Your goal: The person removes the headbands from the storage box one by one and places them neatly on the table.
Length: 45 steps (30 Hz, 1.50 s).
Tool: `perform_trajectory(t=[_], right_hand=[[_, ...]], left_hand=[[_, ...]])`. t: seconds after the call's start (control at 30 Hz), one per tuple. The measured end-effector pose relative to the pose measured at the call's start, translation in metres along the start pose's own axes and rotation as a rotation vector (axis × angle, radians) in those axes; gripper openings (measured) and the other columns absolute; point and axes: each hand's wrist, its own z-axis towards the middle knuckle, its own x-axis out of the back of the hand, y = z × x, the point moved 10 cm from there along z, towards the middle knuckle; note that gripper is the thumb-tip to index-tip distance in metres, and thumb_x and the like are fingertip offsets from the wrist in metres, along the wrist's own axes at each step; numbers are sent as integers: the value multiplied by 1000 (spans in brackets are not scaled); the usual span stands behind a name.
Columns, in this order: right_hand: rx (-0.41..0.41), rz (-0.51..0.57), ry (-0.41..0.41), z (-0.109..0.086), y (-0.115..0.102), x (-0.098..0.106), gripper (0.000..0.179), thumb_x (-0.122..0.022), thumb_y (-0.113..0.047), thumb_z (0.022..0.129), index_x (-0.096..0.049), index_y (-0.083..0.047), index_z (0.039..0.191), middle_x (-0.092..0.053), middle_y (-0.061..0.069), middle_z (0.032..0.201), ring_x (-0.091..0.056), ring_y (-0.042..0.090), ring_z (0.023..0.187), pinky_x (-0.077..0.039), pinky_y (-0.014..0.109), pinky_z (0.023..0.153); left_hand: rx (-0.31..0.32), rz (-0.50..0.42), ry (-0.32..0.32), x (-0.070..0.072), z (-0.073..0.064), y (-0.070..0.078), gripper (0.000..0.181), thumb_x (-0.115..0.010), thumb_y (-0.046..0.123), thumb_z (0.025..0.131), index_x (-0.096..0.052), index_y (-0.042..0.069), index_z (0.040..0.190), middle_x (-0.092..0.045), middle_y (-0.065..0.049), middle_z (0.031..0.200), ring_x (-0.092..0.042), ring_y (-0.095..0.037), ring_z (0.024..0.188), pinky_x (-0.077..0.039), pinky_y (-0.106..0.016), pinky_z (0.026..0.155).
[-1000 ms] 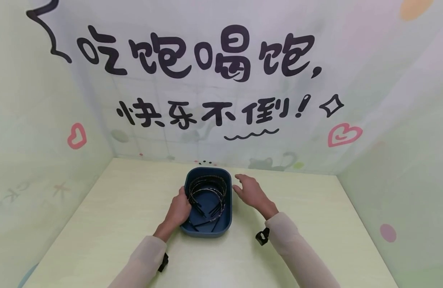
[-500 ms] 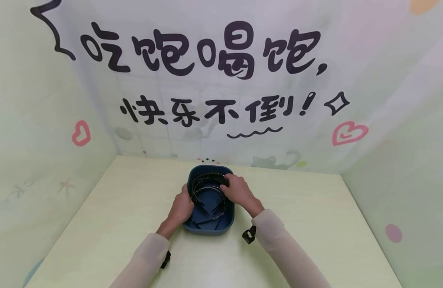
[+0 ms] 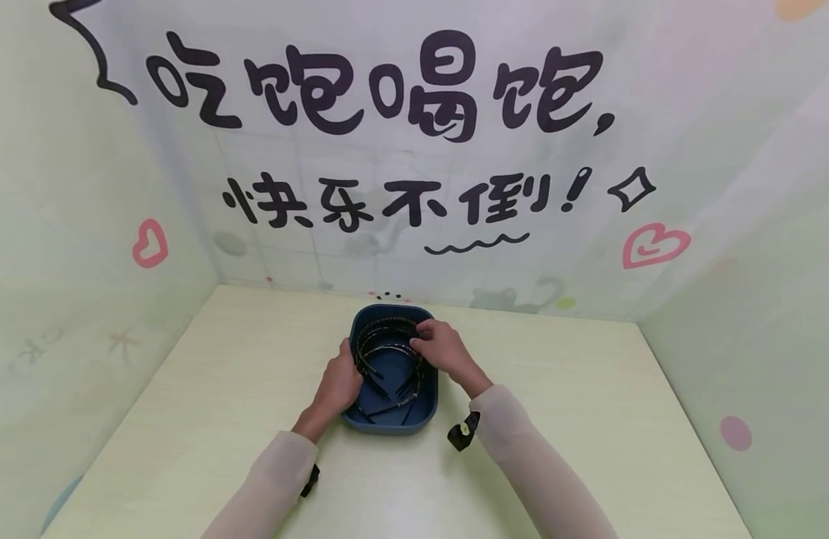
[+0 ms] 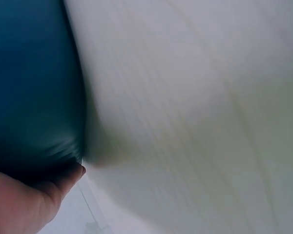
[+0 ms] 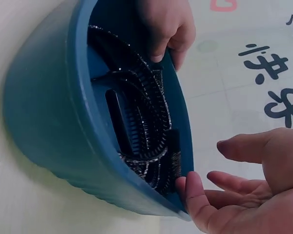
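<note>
A dark blue plastic box (image 3: 389,428) sits on the table, holding several black headbands (image 3: 387,349) with glittery trim and comb-like teeth. My left hand (image 3: 340,385) grips its left wall, with a digit over the rim and others outside in the right wrist view. In the left wrist view, fingertips (image 4: 71,179) press the outer wall of the box. At the far right part of the rim is my right hand (image 3: 448,349). Its fingers are spread, one fingertip (image 5: 195,187) right at the rim beside the headbands, and nothing shows in its grasp.
The pale wood-grain table (image 3: 556,412) extends on both sides of the box. A printed back wall (image 3: 414,269) with black characters stands close behind it, and side walls (image 3: 738,322) flank the table.
My right hand has moved left from beside the box to its far right rim, then shifted slightly there. My left hand keeps its grip, and the headbands stay inside.
</note>
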Motion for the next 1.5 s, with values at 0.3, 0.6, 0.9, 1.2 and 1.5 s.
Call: perform_trajectory(t=[0.3, 0.6, 0.9, 1.2, 1.5], right_hand=[[-67, 155, 25, 4, 7, -2, 37, -62, -11, 96, -59, 1, 130, -61, 19, 128, -59, 33, 118, -49, 45, 96], [-110, 178, 105, 7, 11, 1, 36, -65, -15, 95, -61, 1, 127, -65, 19, 118, -67, 28, 97, -54, 40, 84], [-139, 242, 116, 11, 14, -3, 33, -67, -8, 92, -64, 5, 122, -70, 18, 105, -71, 23, 77, -58, 38, 76], [-152, 287, 143, 12, 20, 1, 33, -69, -1, 89, -66, 4, 121, -73, 18, 102, -69, 13, 61, -57, 28, 63], [-149, 316, 169, 12, 23, 8, 31, -67, 3, 88, -68, 3, 119, -73, 17, 98, -68, 12, 60, -57, 27, 60]], left_hand=[[6, 10, -3, 1, 0, 1, 49, -44, -4, 92, -32, -10, 140, -67, -30, 99, -68, -32, 78, -52, -41, 65], [6, 21, -18, 0, -1, 0, 55, -45, -3, 92, -27, -10, 144, -66, -25, 86, -65, -27, 69, -48, -37, 59], [-2, 23, 4, 0, 0, 0, 49, -46, -3, 91, -33, -9, 138, -67, -31, 96, -68, -35, 77, -50, -43, 63], [-10, 25, 8, 1, 0, 2, 48, -48, -3, 90, -34, -9, 136, -67, -31, 93, -68, -36, 75, -50, -43, 62], [-12, 25, 18, 1, -1, 1, 47, -46, -2, 91, -35, -8, 135, -66, -32, 95, -68, -41, 81, -51, -47, 66]])
